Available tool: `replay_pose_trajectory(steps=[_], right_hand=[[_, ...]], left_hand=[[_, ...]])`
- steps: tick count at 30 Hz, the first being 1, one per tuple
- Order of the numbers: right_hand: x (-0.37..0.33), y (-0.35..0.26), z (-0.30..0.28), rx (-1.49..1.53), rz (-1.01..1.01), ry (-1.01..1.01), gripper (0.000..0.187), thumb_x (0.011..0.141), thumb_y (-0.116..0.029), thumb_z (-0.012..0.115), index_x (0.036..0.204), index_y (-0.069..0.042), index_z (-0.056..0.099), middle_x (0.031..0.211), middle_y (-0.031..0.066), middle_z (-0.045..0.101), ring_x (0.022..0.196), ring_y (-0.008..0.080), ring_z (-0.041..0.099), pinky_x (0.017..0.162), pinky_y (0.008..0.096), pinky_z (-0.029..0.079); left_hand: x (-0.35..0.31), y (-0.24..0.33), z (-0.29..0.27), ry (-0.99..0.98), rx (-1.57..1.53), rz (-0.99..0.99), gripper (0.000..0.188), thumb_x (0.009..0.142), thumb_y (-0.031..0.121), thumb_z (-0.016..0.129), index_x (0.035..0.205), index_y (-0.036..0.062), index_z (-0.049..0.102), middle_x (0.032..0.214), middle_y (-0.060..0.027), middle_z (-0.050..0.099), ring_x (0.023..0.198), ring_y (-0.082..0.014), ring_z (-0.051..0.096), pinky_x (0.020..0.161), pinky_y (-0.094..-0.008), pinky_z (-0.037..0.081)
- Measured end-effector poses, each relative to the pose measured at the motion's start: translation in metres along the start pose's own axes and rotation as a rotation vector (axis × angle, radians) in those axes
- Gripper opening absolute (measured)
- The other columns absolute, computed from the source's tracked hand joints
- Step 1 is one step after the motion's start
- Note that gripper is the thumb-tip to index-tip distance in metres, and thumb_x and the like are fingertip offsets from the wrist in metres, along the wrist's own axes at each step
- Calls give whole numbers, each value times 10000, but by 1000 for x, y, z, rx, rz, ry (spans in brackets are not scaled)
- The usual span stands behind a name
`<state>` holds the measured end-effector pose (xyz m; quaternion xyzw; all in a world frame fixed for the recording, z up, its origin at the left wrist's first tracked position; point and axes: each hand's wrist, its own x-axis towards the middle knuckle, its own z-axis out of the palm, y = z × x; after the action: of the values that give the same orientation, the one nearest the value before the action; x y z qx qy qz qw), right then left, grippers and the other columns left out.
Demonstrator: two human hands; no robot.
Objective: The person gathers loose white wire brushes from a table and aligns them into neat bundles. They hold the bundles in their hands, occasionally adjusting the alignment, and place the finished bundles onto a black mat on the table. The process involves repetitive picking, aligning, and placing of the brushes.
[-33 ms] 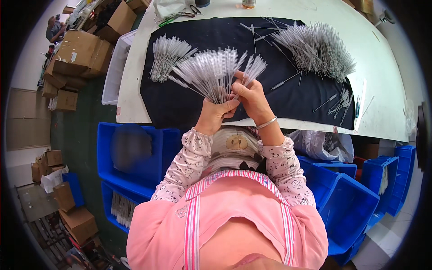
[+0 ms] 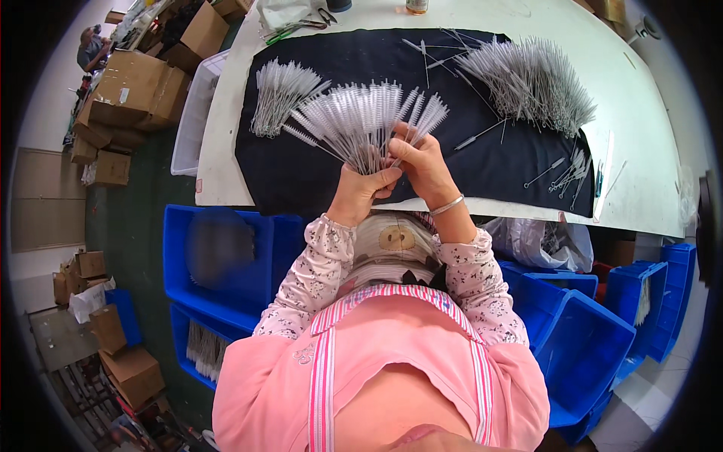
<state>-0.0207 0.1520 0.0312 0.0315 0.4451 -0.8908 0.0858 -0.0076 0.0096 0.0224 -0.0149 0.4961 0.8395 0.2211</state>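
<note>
My left hand (image 2: pixel 358 191) is closed round the lower wire ends of a wide fan of thin wire brushes (image 2: pixel 348 113), bristle ends pointing away from me. Against it, my right hand (image 2: pixel 424 167) pinches the stems of a smaller bunch of the same brushes (image 2: pixel 431 117). Where the hands meet, fingers hide some of the stems. Both hands are above a dark cloth (image 2: pixel 301 177). A pile of brushes (image 2: pixel 275 98) lies to the left of the fan, and a larger heap (image 2: pixel 538 87) lies to the far right. A few loose brushes (image 2: pixel 576 172) rest near the cloth's right corner.
The cloth covers part of a white table (image 2: pixel 640 151). Pliers (image 2: pixel 326 16) and a green-handled tool (image 2: pixel 282 33) lie at its far edge. Blue crates (image 2: pixel 580 354) stand at right, another blue crate (image 2: pixel 177 252) at left. Cardboard boxes (image 2: pixel 124 87) and a person (image 2: pixel 92 49) are farther left.
The gap between the fan and the right-hand bunch has narrowed slightly at the bristle ends. Both hands keep nearly the same place.
</note>
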Motion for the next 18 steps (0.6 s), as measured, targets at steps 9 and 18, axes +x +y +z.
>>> replay_pose_trajectory(steps=[9, 18], right_hand=[[7, 8, -11, 186, 35, 20, 77, 832, -115, 654, 862, -61, 607, 767, 2, 603, 580, 69, 530, 517, 210, 414], [7, 12, -11, 134, 61, -77, 177, 854, -209, 672, 900, -47, 621, 796, 27, 620, 597, 92, 551, 526, 227, 428]], left_hand=[[0, 1, 1, -31, -65, 11, 402, 768, 342, 757, 1015, 108, 544, 836, -13, 628, 626, -87, 550, 471, -171, 385], [4, -7, -4, 47, -40, 47, 411, 722, 328, 793, 903, 127, 483, 767, -7, 602, 577, -99, 551, 428, -184, 361]])
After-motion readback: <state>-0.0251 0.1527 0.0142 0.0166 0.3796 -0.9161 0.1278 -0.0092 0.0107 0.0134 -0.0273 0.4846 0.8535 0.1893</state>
